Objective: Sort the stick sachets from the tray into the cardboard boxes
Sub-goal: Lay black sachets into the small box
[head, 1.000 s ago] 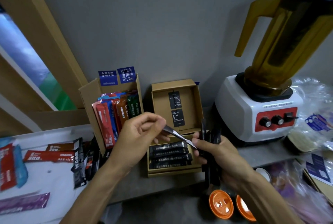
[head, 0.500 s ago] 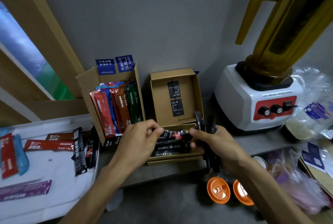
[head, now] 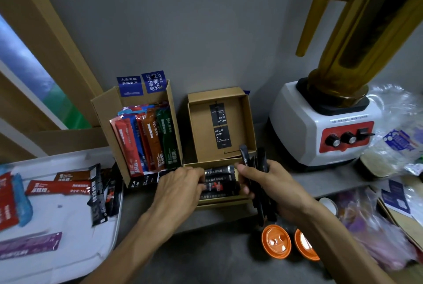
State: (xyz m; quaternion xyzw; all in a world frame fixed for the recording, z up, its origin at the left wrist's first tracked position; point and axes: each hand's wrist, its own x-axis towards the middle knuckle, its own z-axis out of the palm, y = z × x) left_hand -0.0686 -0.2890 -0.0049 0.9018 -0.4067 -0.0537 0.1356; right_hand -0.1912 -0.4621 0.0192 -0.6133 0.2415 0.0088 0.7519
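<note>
A small cardboard box [head: 219, 201] with its lid up stands at the centre and holds several black stick sachets [head: 220, 177] lying flat. My left hand [head: 180, 188] reaches into it from the left and pinches a black sachet with a red mark [head: 216, 186] lying on the stack. My right hand [head: 265, 183] grips a bundle of black sachets [head: 258, 164] upright at the box's right edge. A taller cardboard box [head: 107, 112] to the left holds red, blue, orange and green sachets [head: 146, 137] standing on end. The white tray [head: 68, 249] at left carries loose red, blue, black and purple sachets.
A white blender base [head: 320, 128] with an amber jug stands at the right. Two orange lids [head: 275, 241] lie near the front under my right wrist. Crumpled plastic bags and packets [head: 393, 142] crowd the far right. A wall rises behind the boxes.
My left hand has carried the single black sachet down from mid-air into the small box. My right hand, still holding its bundle, has dropped to the box's right edge.
</note>
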